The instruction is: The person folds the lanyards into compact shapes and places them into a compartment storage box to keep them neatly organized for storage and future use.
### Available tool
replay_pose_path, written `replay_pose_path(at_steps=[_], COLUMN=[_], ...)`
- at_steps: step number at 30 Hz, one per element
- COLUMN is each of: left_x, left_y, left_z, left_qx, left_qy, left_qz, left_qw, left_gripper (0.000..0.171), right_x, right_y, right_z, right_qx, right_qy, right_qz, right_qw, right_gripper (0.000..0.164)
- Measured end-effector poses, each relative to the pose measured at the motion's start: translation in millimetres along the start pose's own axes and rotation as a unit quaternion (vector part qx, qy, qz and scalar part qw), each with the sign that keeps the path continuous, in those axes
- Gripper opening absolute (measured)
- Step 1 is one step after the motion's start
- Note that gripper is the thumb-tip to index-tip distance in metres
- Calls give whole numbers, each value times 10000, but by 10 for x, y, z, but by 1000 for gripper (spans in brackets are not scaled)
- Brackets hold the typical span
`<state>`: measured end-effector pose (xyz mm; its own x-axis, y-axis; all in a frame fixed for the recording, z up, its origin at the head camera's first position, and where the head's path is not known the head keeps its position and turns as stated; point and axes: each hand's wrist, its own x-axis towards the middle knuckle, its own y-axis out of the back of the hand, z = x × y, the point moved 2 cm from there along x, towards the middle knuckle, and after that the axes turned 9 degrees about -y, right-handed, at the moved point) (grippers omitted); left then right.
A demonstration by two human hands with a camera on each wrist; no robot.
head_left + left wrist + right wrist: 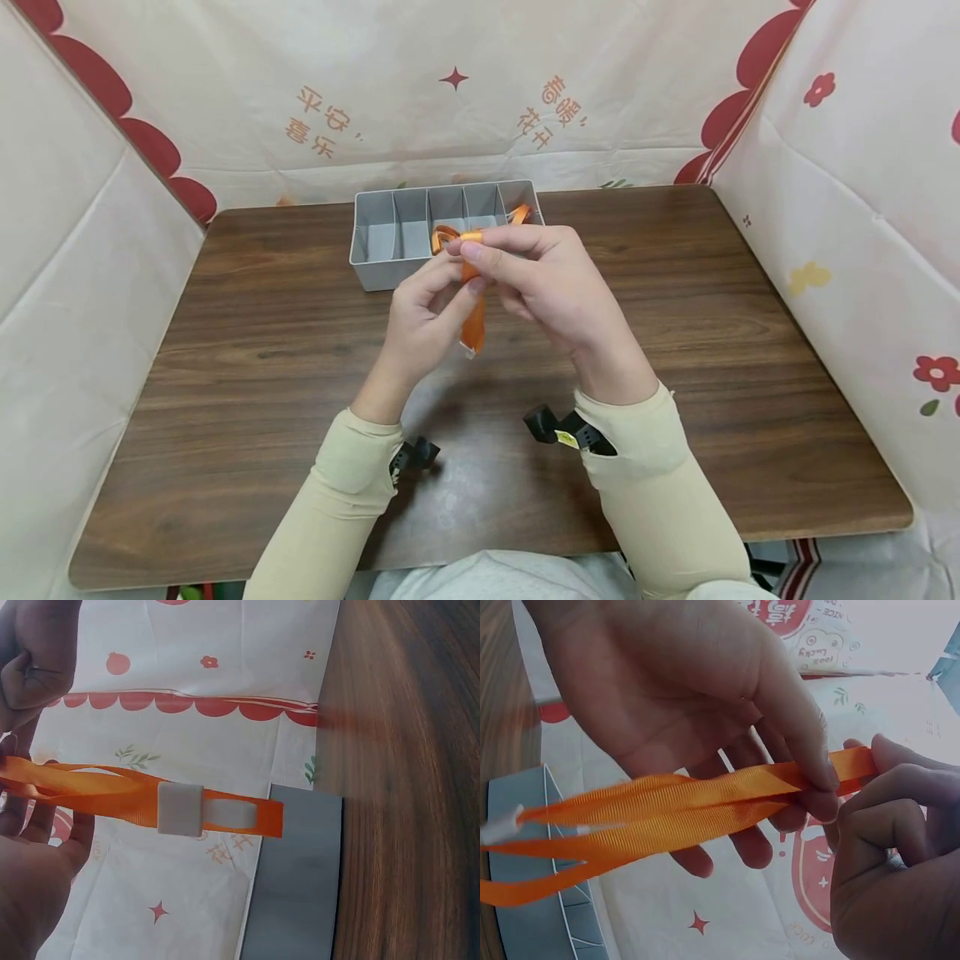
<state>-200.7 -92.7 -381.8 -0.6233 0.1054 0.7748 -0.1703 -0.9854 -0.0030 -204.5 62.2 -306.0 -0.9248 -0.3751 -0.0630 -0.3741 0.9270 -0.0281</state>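
Note:
An orange ribbon lanyard (473, 323) hangs from both hands above the table, its lower end down; a white plastic slider (180, 808) sits near that end. My left hand (426, 310) pinches the folded strands between thumb and fingers, the other fingers spread behind the ribbon in the right wrist view. Higher up, my right hand (551, 279) pinches the top of the lanyard between thumb and index finger, close to the left fingertips. Behind the hands is a grey divided box (387, 277). An orange loop (442, 237) shows beside the left fingers; whether it belongs to the held lanyard I cannot tell.
The box stands at the table's back edge, with several compartments in a row. Another orange strap (519, 214) lies in its rightmost compartment. Printed white cloth (465, 125) walls the brown wooden table (262, 400) at the back and sides.

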Motion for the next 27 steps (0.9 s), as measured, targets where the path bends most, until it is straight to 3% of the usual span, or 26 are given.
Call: replay_pose_path(at_steps=[9,18,27], left_x=[-71,-170,-291], left_y=[-11,-39,-51], left_z=[-48,-125,-182], left_qx=[271,364,80], left_qy=[127,245,586], left_qz=[-229,-488,-582], left_qw=[9993,9978,9965], left_gripper=[18,40,34], right_x=[24,103,173], right_y=[3,-5,-8], right_z=[-43,-130,-221], right_qx=[354,288,537], right_qy=[91,113,184], right_qz=[41,151,200], right_qw=[9993,9994,9982], right_gripper=[12,11,11])
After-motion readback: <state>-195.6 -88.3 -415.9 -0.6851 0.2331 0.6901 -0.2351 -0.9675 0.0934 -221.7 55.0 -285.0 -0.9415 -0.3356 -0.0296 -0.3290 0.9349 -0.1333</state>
